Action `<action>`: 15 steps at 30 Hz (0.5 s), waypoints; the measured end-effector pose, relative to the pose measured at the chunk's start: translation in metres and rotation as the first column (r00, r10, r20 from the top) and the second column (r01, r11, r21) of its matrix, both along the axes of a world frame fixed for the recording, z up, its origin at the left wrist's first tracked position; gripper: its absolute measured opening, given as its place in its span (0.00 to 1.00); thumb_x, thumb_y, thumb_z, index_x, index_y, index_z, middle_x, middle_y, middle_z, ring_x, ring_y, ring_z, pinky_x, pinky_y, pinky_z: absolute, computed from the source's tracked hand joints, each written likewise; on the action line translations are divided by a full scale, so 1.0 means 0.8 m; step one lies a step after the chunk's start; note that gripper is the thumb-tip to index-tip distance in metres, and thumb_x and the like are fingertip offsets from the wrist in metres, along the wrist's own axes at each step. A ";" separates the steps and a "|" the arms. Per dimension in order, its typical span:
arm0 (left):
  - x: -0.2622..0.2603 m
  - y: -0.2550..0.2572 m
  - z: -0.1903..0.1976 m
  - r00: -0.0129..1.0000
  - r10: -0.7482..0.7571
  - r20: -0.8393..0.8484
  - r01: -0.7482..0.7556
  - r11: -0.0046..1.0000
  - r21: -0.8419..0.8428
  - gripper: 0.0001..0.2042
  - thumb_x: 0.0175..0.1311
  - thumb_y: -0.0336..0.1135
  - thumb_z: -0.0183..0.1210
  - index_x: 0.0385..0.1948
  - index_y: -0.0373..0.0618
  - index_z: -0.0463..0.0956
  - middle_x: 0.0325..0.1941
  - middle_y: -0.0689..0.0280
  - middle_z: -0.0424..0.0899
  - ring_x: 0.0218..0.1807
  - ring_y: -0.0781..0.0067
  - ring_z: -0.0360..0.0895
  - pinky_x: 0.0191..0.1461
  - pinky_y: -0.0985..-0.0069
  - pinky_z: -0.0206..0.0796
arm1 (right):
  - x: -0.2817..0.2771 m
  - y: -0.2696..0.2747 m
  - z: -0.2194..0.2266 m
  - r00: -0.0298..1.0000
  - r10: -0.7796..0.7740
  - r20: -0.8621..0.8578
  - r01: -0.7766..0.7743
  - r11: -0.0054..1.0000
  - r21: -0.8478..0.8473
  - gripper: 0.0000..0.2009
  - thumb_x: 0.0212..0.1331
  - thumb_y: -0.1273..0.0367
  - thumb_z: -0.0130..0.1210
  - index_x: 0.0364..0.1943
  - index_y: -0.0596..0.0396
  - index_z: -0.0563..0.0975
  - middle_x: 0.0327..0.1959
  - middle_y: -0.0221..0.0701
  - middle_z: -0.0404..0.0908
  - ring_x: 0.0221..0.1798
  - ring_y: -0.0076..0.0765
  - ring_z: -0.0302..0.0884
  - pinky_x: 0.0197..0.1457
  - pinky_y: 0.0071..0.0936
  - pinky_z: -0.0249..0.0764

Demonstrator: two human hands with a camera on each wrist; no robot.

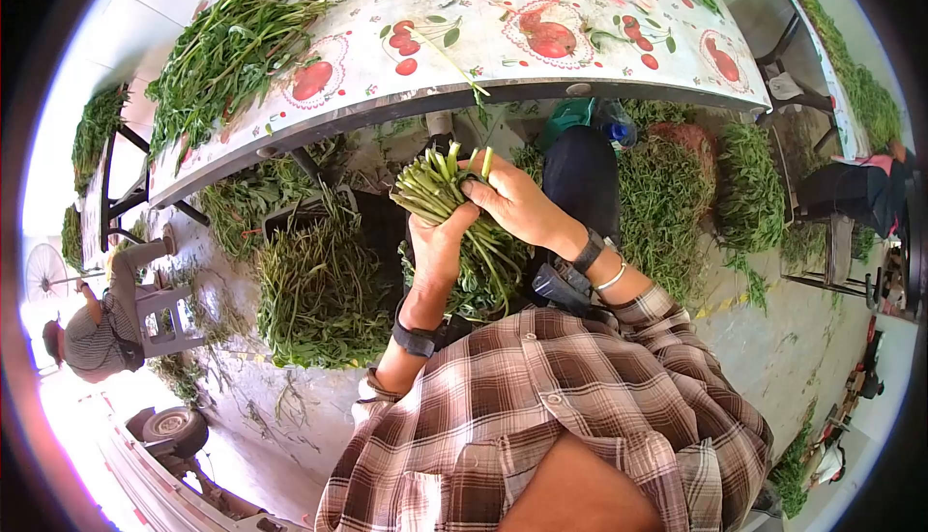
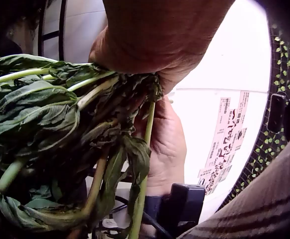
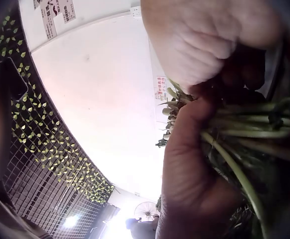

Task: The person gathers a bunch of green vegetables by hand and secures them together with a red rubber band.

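Observation:
A bunch of green stems (image 1: 430, 187) is held above the lap in the head view, cut ends up and leaves hanging below. The left hand (image 1: 437, 252) grips the bunch from its lower left side, thumb across the stems. From the right, the right hand (image 1: 517, 205) has its fingers and thumb around the stems near the cut ends. Dark, limp leaves (image 2: 33, 114) fill the left side of the left wrist view beside the left hand (image 2: 155, 45). Pale stems (image 3: 254, 127) pass the hands in the right wrist view; some fingers are hidden in shadow.
A table with a fruit-print cover (image 1: 377, 58) stands in front, bearing a leafy pile (image 1: 227, 54). A crate heaped with greens (image 1: 319, 290) is left of the lap; more greens (image 1: 662, 213) lie at the right. A person (image 1: 101, 329) sits by a stool (image 1: 166, 319) at far left.

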State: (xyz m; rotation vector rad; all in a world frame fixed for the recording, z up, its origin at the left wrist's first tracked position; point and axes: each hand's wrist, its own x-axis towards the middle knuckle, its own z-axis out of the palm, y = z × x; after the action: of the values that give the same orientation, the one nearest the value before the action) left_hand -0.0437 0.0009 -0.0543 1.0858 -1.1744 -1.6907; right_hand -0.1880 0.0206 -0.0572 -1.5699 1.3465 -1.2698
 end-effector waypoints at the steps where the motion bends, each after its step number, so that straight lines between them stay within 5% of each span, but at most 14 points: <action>1: 0.000 0.000 -0.001 1.000 -0.011 0.002 0.011 1.000 -0.002 0.13 0.51 0.23 0.57 0.40 0.37 0.76 0.37 0.71 0.79 0.39 0.81 0.73 0.44 0.81 0.66 | -0.001 0.000 0.002 1.000 0.000 0.000 0.000 1.000 0.000 0.11 0.64 0.70 0.50 0.48 0.61 0.73 0.41 0.38 0.75 0.44 0.42 0.76 0.47 0.31 0.70; 3: 0.001 0.000 0.000 0.999 -0.028 0.019 0.028 1.000 -0.009 0.13 0.51 0.23 0.57 0.40 0.37 0.76 0.37 0.71 0.79 0.38 0.82 0.73 0.44 0.81 0.66 | -0.004 0.002 0.008 0.999 0.051 -0.018 -0.050 0.998 0.027 0.13 0.64 0.69 0.50 0.49 0.61 0.72 0.44 0.39 0.70 0.49 0.50 0.73 0.51 0.34 0.69; 10: 0.000 -0.002 0.002 0.997 -0.057 -0.048 0.058 0.998 0.007 0.10 0.48 0.22 0.60 0.34 0.39 0.77 0.31 0.75 0.78 0.33 0.85 0.71 0.38 0.83 0.65 | -0.013 -0.001 0.017 0.975 0.087 -0.204 -0.080 0.996 0.040 0.12 0.65 0.66 0.49 0.47 0.59 0.71 0.48 0.36 0.65 0.47 0.50 0.72 0.48 0.38 0.69; 15: 0.004 -0.007 0.011 0.993 -0.112 -0.032 0.111 0.993 -0.032 0.14 0.47 0.22 0.61 0.39 0.39 0.77 0.36 0.73 0.79 0.37 0.83 0.73 0.42 0.81 0.67 | -0.019 -0.005 0.024 0.948 0.093 -0.304 -0.093 0.996 0.015 0.12 0.63 0.64 0.51 0.43 0.58 0.72 0.47 0.36 0.65 0.43 0.51 0.74 0.45 0.43 0.70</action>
State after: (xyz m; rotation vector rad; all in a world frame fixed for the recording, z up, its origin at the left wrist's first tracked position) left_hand -0.0404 -0.0045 -0.0456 0.9857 -1.2552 -1.7637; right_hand -0.2031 0.0169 -0.0383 -1.8641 1.4372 -0.9979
